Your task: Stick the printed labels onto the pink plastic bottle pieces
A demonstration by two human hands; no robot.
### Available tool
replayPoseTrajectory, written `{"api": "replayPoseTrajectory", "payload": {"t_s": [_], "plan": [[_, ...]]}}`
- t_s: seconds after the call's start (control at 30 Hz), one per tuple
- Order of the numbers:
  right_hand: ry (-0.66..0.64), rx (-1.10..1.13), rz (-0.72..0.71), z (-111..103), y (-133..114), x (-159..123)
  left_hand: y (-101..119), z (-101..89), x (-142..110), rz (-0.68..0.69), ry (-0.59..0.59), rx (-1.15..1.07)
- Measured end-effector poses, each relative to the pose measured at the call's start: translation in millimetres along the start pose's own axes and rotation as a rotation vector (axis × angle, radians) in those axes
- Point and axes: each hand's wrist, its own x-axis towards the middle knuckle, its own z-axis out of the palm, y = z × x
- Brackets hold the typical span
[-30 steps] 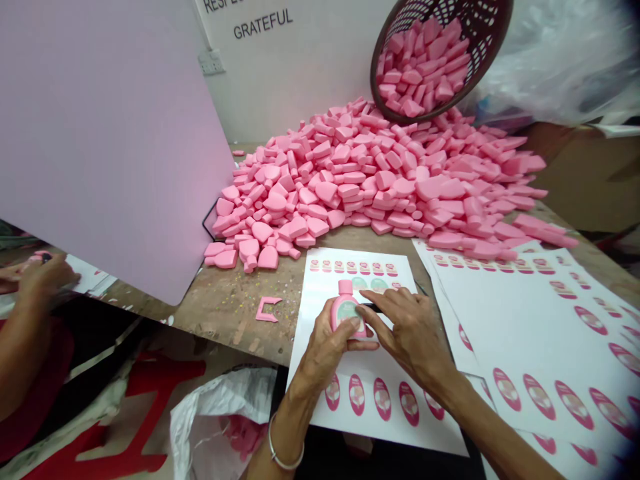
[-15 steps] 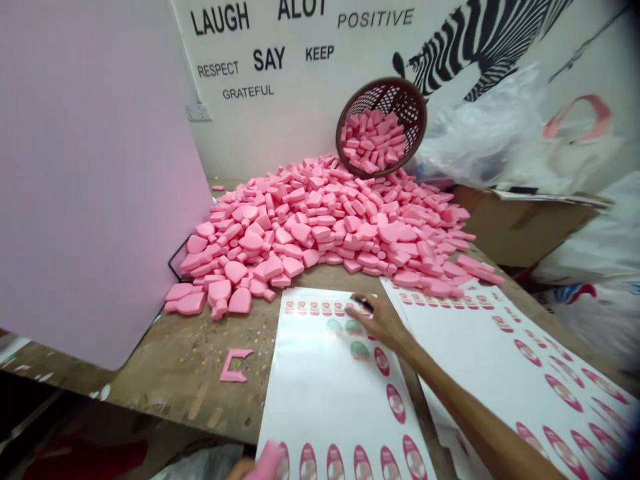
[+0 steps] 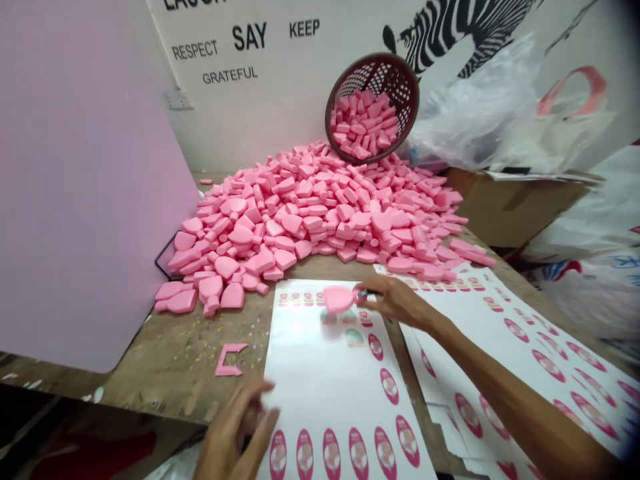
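Right hand (image 3: 395, 300) closed in a pinch on a pink foam piece (image 3: 339, 299) over a label sheet (image 3: 320, 373); left hand (image 3: 235, 427) at the sheet's edge, fingers parted, grip unclear.

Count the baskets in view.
1: a brown plastic basket, tilted on its side at the back of the pile of pink foam pieces, with more pieces inside. The clear plastic bag beside it could hide another.

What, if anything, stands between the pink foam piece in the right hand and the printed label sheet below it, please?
Nothing visible does: the pink foam piece, held by the right hand, is over the top of the printed label sheet, with no object between them.
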Motion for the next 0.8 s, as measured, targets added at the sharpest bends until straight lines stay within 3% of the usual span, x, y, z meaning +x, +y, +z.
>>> {"api": "replayPoseTrajectory", "payload": {"t_s": [0.03,0.07,0.1,0.17,0.2,0.23,0.27,0.37,0.43,0.6,0.8], "plan": [[-0.100,0.073,-0.139,-3.3,-17.7,-16.5,6.0,11.8,13.0,0.038,-0.024,-0.084],[-0.187,0.121,-0.222,-6.5,-33.6,-32.4,11.9,24.9,23.8,0.060,-0.134,-0.159],[-0.242,0.164,-0.267,-8.8,-46.2,-46.7,17.1,38.5,31.6,0.045,-0.341,-0.231],[-0.284,0.261,-0.248,-9.1,-57.9,-69.3,23.4,64.2,37.3,-0.045,-0.696,-0.391],[-0.275,0.319,-0.190,-6.1,-56.5,-77.0,24.3,75.1,36.5,-0.101,-0.796,-0.471],[-0.240,0.375,-0.101,-1.0,-50.9,-82.3,24.0,84.1,34.8,-0.144,-0.817,-0.539],[-0.175,0.415,0.010,6.4,-42.6,-85.3,23.2,91.3,33.4,-0.167,-0.769,-0.587],[0.096,0.382,0.315,37.9,-15.7,-84.0,22.4,104.8,39.5,-0.122,-0.462,-0.589],[0.212,0.221,0.354,59.3,-6.6,-78.8,24.7,111.7,52.5,-0.078,-0.346,-0.541],[0.298,-0.154,0.212,84.9,-9.9,-72.0,23.7,130.8,81.6,-0.040,-0.345,-0.536],[0.263,-0.059,0.166,84.5,-8.2,-74.0,10.9,131.9,81.2,-0.020,-0.374,-0.502]]}}
